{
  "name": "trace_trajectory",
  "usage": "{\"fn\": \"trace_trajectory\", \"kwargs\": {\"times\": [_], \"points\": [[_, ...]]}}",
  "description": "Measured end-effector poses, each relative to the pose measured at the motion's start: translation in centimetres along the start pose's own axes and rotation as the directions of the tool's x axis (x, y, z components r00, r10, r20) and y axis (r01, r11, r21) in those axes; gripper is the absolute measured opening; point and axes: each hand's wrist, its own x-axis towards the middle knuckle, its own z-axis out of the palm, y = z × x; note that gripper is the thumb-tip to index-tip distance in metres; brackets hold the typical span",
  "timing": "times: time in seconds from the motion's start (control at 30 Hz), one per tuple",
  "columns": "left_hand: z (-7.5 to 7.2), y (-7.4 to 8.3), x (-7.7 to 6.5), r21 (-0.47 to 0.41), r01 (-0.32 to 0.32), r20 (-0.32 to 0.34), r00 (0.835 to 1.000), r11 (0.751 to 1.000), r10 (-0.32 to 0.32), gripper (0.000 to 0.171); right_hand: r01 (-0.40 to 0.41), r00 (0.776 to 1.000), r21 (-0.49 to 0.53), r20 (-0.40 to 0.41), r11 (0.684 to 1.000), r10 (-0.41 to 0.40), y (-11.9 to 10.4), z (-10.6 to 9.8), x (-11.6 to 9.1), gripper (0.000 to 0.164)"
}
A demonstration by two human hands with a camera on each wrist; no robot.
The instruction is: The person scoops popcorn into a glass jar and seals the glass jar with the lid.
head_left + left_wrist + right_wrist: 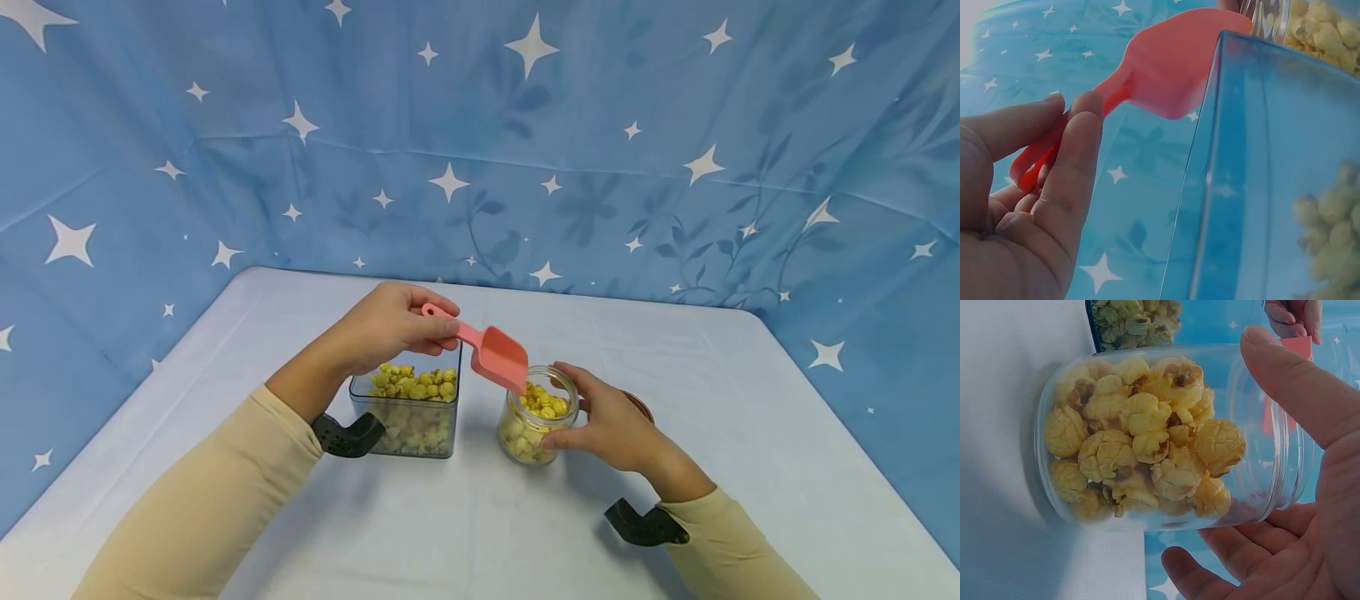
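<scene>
My left hand pinches the handle of a pink scoop, whose blade tilts down over the mouth of a clear jar. No popcorn shows on the part of the blade that I can see. Yellow popcorn fills much of the jar, which stands on the table. Around the jar's side curls my right hand, thumb on the near side and fingers beyond. Below my left hand stands a clear rectangular container holding more popcorn.
A white cloth covers the table. Behind my right hand a brown round rim peeks out, mostly hidden. A blue curtain with white stars hangs along the back and sides.
</scene>
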Motion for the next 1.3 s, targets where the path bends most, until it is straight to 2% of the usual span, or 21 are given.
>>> {"fn": "trace_trajectory", "kwargs": {"times": [0.37, 0.63, 0.9, 1.07, 1.3], "points": [[-2.9, -1.0, -2.1, -0.046, -0.032, -0.014, 0.999, 0.998, 0.032, 0.042, -0.044, 0.999, -0.003, -0.019, 0.999, 0.044, -0.3, 0.2, 0.0, 0.097], [-5.0, -1.5, -3.9, -0.013, -0.039, -0.037, 0.999, 0.999, 0.038, 0.044, -0.027, 1.0, 0.008, -0.01, 1.0, 0.027, -0.1, 0.2, 0.0, 0.096], [-7.0, -2.2, -5.2, -0.022, -0.027, -0.084, 0.996, 0.999, 0.025, 0.043, -0.006, 1.0, 0.016, -0.007, 1.0, 0.006, 0.2, 0.0, -0.1, 0.095], [-7.6, -3.3, -5.5, -0.038, -0.014, -0.084, 0.996, 0.999, 0.011, 0.043, -0.017, 1.0, 0.027, -0.006, 0.999, 0.017, 0.4, 0.0, -0.1, 0.095], [-7.7, -4.3, -5.5, 0.015, 0.024, -0.033, 0.999, 1.0, -0.023, 0.047, -0.015, 1.0, 0.044, -0.006, 0.999, 0.015, 0.5, 0.1, 0.0, 0.096]]}}
